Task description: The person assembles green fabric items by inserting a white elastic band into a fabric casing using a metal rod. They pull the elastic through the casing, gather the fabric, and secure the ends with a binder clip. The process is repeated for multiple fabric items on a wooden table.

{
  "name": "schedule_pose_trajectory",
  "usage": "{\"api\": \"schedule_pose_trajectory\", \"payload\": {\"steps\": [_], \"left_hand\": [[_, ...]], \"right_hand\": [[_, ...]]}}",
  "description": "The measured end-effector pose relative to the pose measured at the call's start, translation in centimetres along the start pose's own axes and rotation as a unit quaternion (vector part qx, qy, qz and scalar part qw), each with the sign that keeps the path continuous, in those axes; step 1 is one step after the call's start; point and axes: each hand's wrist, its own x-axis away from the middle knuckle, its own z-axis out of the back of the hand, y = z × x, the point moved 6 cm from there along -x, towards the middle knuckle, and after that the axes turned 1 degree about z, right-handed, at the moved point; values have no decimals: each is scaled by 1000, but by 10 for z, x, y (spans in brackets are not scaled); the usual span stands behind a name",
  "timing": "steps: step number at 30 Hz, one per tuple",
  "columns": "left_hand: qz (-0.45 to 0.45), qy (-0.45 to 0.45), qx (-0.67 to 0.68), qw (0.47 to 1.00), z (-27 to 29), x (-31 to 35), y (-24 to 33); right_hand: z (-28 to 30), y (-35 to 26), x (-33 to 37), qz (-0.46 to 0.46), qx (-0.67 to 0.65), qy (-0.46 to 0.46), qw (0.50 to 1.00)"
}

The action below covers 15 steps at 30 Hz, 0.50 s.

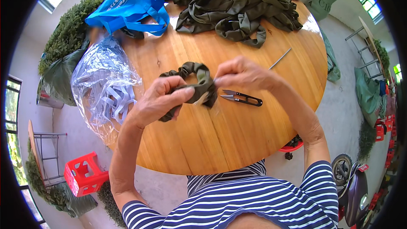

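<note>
Over the wooden table (178,148), my left hand (157,101) grips a gathered loop of dark olive fabric, a scrunchie (205,81), between thumb and fingers. My right hand (243,74) is closed, its fingertips pinching at the loop's right edge. Whether a thread or elastic is in that pinch is too small to tell. A pale bit shows at the lower part of the loop. Just below my right hand lie black-handled thread snips (242,98), blades pointing left. A thin grey rod (280,58) rests on the table beyond my right wrist.
A heap of olive fabric loops (241,4) covers the table's far side. At the left are a blue bag (127,10) and a clear plastic bag (99,72) with white elastic strips (118,101). A red stool (85,174) stands on the floor at left, a scooter (354,186) at right.
</note>
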Motion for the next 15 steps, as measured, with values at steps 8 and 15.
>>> {"api": "schedule_pose_trajectory", "payload": {"steps": [8,15], "left_hand": [[94,-35,25,995,14,35,-22],[75,22,43,996,3,43,-46]], "right_hand": [[157,27,60,46,238,429,870],[180,67,59,51,277,499,820]]}}
